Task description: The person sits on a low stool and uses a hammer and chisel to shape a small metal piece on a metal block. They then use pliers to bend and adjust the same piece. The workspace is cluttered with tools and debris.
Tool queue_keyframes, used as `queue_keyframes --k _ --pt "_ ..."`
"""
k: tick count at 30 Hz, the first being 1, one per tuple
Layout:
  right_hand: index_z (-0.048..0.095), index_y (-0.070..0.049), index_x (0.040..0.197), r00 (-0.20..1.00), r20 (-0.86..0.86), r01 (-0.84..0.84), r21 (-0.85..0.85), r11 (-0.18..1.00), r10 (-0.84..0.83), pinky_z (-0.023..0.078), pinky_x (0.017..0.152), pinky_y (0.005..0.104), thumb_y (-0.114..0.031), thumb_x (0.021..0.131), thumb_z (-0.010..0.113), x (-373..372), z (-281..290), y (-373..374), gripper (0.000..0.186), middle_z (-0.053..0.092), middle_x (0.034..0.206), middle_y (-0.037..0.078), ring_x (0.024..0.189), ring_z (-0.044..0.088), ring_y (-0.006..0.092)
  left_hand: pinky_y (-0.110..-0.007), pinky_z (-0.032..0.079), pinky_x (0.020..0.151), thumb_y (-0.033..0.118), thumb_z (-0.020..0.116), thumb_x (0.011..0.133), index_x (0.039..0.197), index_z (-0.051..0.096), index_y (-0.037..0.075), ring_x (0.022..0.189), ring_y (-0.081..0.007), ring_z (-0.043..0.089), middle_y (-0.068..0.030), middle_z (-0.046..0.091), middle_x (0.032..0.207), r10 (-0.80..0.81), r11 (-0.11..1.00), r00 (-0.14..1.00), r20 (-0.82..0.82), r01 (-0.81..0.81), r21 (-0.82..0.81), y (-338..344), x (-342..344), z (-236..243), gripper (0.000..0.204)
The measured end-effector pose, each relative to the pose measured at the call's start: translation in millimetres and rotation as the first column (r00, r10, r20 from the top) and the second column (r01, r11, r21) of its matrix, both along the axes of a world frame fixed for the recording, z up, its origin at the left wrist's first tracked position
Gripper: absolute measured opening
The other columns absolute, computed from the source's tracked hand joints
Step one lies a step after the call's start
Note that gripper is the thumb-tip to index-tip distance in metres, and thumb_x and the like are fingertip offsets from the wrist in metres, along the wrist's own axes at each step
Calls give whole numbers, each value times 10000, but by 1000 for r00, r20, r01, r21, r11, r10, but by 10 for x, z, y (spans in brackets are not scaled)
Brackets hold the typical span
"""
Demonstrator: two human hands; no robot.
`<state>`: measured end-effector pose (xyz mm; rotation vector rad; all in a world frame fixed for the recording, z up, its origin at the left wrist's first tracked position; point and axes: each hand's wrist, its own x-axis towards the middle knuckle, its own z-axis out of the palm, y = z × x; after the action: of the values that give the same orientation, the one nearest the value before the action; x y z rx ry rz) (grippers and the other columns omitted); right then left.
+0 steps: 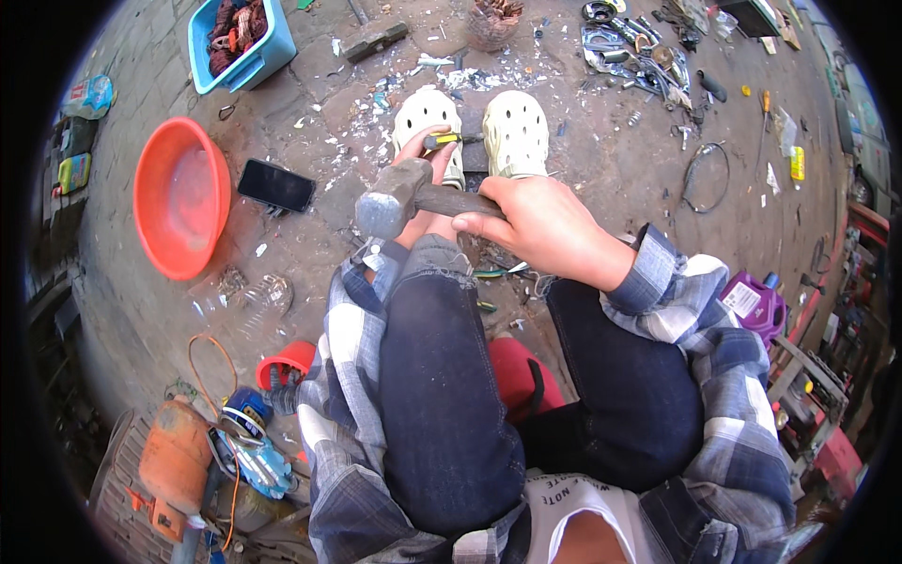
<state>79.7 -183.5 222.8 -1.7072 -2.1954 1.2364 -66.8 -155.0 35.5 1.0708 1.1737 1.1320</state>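
My right hand grips the dark handle of a hammer, whose square metal head is raised in front of my left hand. My left hand holds a small yellow-and-black tool between its fingers, near my cream clog; much of that hand is hidden behind the hammer head and my right hand. A dark metal piece shows between that clog and the other one; its full shape is hidden under my hands.
Around me lie a red basin, a phone, a blue tub, scattered metal tools, a cable loop, a purple jug, an orange gas cylinder and a small red bucket. White scraps litter the ground.
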Motion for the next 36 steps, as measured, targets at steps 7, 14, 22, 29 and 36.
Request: queue_keyframes --k 7,14,22,29,36 --pt "586 -2 806 999 -33 -30 51 998 32 472 579 452 -450 868 597 -61 22 39 452 587 631 193 640 612 389 -272 480 881 -25 635 848 1073 597 3 969 -147 613 -85 654 1040 65 995 983 173 -51 -83 51 55 -66 230" --pt "583 -5 947 988 -80 -117 154 981 131 496 588 456 -443 867 593 -326 157 95 446 622 670 173 659 634 371 -238 494 826 -59 612 860 1048 614 -12 914 -105 616 -60 665 1015 139 990 971 195 -132 -49 13 0 -72 194" --pt "588 -21 915 993 98 48 94 994 -58 503 606 461 -470 865 582 -148 -92 152 452 626 687 186 688 637 377 -270 495 826 -71 544 863 1050 603 2 966 -136 588 -88 641 1043 138 988 972 192 -121 -99 -20 111 -114 210" --pt "567 -27 883 988 155 -15 132 991 -5 502 569 459 -474 850 601 -176 -105 103 449 618 648 184 650 635 384 -259 471 866 -48 624 851 1092 613 -40 949 -136 608 -80 661 1015 62 998 995 74 -63 14 -22 80 -133 241" --pt "506 24 993 993 70 -102 176 979 91 500 555 454 -454 861 594 -161 -4 36 504 616 662 198 598 624 377 -258 484 869 -48 640 841 1118 580 -36 964 -136 610 -93 652 1040 106 994 978 181 -101 -36 39 87 -289 283"
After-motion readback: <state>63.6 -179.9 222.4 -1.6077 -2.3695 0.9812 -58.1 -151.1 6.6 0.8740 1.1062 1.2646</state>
